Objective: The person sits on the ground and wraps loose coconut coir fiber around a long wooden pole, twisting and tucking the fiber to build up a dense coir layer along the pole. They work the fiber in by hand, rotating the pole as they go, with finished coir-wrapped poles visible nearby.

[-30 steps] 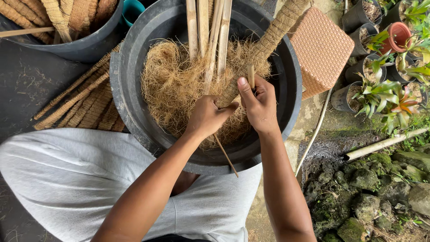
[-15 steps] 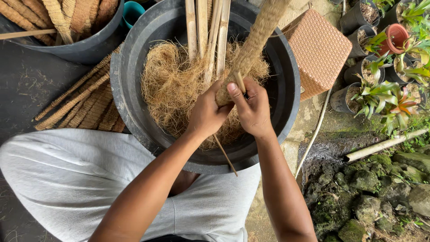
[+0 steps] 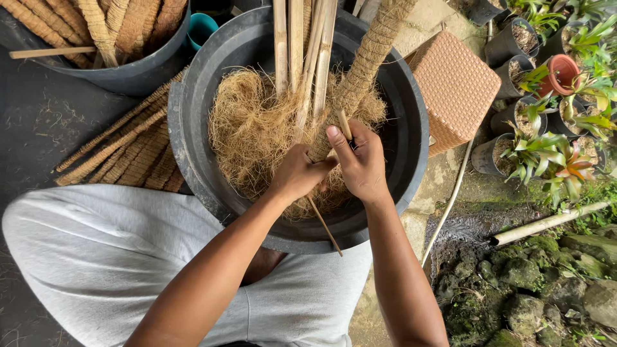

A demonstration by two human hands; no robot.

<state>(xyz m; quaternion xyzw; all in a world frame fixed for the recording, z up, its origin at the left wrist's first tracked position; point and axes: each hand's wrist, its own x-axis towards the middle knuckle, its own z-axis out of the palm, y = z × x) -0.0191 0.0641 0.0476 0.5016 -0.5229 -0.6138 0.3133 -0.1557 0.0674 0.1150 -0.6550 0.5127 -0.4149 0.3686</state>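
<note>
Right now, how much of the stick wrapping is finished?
Done: wrapped poles fill the tub at top left, and more lie on the ground. In hand: the left hand and right hand grip the bottom of one fibre-covered pole over the black basin. Left: bare sticks stand in the basin, and loose coconut fibre remains unused.

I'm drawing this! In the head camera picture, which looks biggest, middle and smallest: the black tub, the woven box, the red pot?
1. Black tub, by far the biggest.
2. Woven box.
3. Red pot, smallest, though it sits lower and farther from the camera.
</note>
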